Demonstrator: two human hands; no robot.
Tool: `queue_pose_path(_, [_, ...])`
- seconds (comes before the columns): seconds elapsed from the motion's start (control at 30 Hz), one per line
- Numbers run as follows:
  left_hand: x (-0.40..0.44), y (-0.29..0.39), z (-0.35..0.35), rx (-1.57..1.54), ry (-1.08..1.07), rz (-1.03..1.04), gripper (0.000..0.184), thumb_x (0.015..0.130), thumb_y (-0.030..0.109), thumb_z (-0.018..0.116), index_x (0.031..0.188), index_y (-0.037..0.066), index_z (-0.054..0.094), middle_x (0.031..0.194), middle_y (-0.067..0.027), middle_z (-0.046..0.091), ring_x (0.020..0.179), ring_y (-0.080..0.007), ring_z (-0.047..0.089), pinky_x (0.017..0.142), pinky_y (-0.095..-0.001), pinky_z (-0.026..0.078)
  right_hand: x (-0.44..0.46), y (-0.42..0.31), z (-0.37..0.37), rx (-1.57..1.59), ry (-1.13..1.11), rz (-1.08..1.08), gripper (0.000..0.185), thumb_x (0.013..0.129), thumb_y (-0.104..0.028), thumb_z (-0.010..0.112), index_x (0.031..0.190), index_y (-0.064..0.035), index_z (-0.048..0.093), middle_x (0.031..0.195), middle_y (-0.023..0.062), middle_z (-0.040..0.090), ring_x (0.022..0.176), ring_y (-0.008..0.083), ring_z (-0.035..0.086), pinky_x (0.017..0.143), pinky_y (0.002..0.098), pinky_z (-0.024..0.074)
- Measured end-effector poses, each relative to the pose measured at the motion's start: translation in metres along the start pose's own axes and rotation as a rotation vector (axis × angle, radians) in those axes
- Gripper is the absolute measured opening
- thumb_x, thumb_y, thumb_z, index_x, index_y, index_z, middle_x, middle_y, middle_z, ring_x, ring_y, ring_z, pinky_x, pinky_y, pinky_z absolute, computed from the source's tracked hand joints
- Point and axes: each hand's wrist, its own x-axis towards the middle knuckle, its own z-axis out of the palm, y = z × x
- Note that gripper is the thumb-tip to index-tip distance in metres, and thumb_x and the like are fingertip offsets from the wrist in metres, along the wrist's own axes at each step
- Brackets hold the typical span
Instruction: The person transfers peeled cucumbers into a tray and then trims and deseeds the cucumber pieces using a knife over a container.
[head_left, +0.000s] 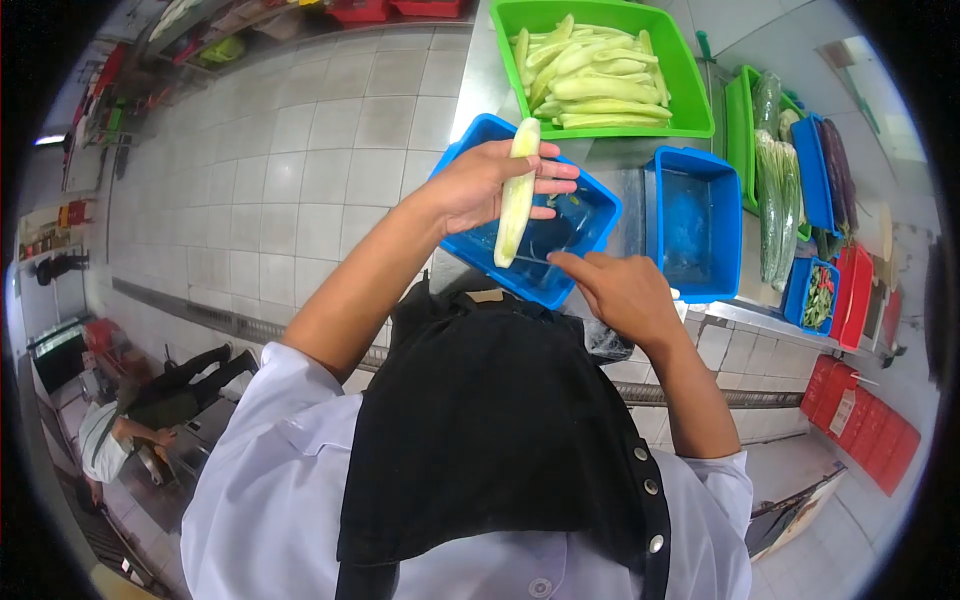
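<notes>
My left hand holds a long, pale green peeled cucumber; the thumb lies over it and the fingers stretch out behind. My right hand is closed around a thin metal tool, whose thin end reaches the cucumber's lower tip. Most of the tool is hidden in the fist, so its exact kind cannot be made out. Below both hands sits a blue bin with a little water and some scraps in it. A green tray beyond holds many peeled cucumbers.
A second blue bin stands to the right on the metal counter. Wrapped green vegetables and dark eggplants lie farther right. Red crates stand at the lower right. Another person works at the far left.
</notes>
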Motion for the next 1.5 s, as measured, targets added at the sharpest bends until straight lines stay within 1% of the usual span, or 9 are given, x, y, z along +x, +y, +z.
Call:
queue_pose_path(0.07, [0.002, 0.0, -0.001, -0.002, 0.015, -0.001, 0.04, 0.113, 0.014, 0.048, 0.149, -0.001, 0.041, 0.152, -0.028, 0.054, 0.142, -0.0393, 0.056, 0.111, -0.0564, 0.053, -0.003, 0.001, 0.0, 0.0, -0.079, -0.006, 0.032, 0.1, -0.017, 0.064, 0.131, -0.0246, 0.069, 0.098, 0.0081, 0.077, 0.08, 0.0347, 0.073, 0.064, 0.046, 0.056])
queue_pose_path(0.27, [0.007, 0.002, 0.003, -0.006, 0.018, 0.02, 0.039, 0.114, 0.016, 0.045, 0.149, -0.002, 0.041, 0.149, -0.0274, 0.058, 0.139, -0.0377, 0.059, 0.108, -0.0525, 0.055, 0.006, 0.008, 0.006, 0.034, 0.127, 0.059, 0.035, 0.098, -0.018, 0.065, 0.132, -0.0264, 0.068, 0.089, 0.0072, 0.073, 0.077, 0.0345, 0.072, 0.063, 0.0464, 0.0554])
queue_pose_path(0.47, [0.009, 0.002, -0.002, -0.014, 0.024, 0.058, 0.039, 0.114, 0.016, 0.046, 0.148, -0.002, 0.042, 0.15, -0.0268, 0.057, 0.139, -0.0372, 0.059, 0.109, -0.051, 0.055, -0.003, 0.016, 0.017, 0.067, 0.005, -0.045, 0.035, 0.098, -0.016, 0.066, 0.131, -0.026, 0.068, 0.09, 0.0074, 0.073, 0.076, 0.034, 0.071, 0.063, 0.0452, 0.0551])
queue_pose_path(0.57, [0.011, 0.004, -0.005, -0.003, 0.009, 0.048, 0.048, 0.113, 0.016, 0.047, 0.155, -0.005, 0.036, 0.155, -0.029, 0.051, 0.142, -0.0393, 0.056, 0.114, -0.053, 0.052, 0.009, 0.021, 0.023, 0.12, 0.175, -0.031, 0.035, 0.096, -0.021, 0.066, 0.13, -0.0287, 0.069, 0.089, 0.0062, 0.072, 0.074, 0.0348, 0.072, 0.063, 0.0477, 0.0575])
queue_pose_path(0.73, [0.013, 0.001, -0.006, -0.041, 0.0, 0.076, 0.043, 0.114, 0.016, 0.045, 0.152, -0.003, 0.042, 0.153, -0.0254, 0.055, 0.138, -0.0355, 0.06, 0.111, -0.0492, 0.054, 0.002, 0.019, 0.031, -0.018, 0.043, -0.024, 0.032, 0.098, -0.024, 0.064, 0.13, -0.0294, 0.069, 0.09, 0.006, 0.071, 0.075, 0.0347, 0.072, 0.064, 0.0477, 0.0578])
queue_pose_path(0.97, [0.014, -0.002, -0.008, -0.057, 0.031, 0.088, 0.043, 0.115, 0.018, 0.045, 0.152, -0.003, 0.044, 0.153, -0.0246, 0.055, 0.138, -0.0355, 0.06, 0.111, -0.049, 0.054, 0.004, 0.02, 0.037, 0.054, 0.158, 0.009, 0.034, 0.1, -0.025, 0.062, 0.132, -0.0303, 0.069, 0.089, 0.0065, 0.071, 0.074, 0.0351, 0.072, 0.065, 0.0476, 0.0583])
queue_pose_path(1.17, [0.015, -0.01, -0.008, -0.143, 0.091, 0.044, 0.061, 0.116, 0.045, 0.037, 0.155, -0.002, 0.039, 0.149, -0.0266, 0.055, 0.138, -0.0398, 0.058, 0.109, -0.0571, 0.054, -0.011, 0.022, 0.035, 0.126, 0.006, 0.022, 0.03, 0.101, -0.023, 0.062, 0.13, -0.0264, 0.07, 0.094, 0.0091, 0.074, 0.079, 0.0372, 0.073, 0.067, 0.0515, 0.0574])
queue_pose_path(1.23, [0.014, -0.015, -0.008, -0.219, 0.107, -0.09, 0.076, 0.112, 0.061, 0.029, 0.156, 0.0, 0.037, 0.151, -0.0271, 0.054, 0.138, -0.0415, 0.057, 0.109, -0.0621, 0.051, -0.005, 0.022, 0.03, 0.235, 0.221, 0.05, 0.032, 0.102, -0.024, 0.062, 0.132, -0.0248, 0.069, 0.096, 0.0114, 0.076, 0.081, 0.0388, 0.073, 0.068, 0.0534, 0.0567])
queue_pose_path(1.5, [0.008, -0.036, -0.003, -0.262, 0.023, -0.187, 0.086, 0.11, 0.069, 0.023, 0.158, -0.001, 0.037, 0.157, -0.0255, 0.049, 0.144, -0.0399, 0.052, 0.111, -0.0647, 0.048, 0.022, 0.017, 0.019, 0.056, 0.275, 0.239, 0.024, 0.105, -0.025, 0.059, 0.127, -0.0177, 0.067, 0.093, 0.0164, 0.075, 0.081, 0.0417, 0.072, 0.068, 0.0544, 0.0552])
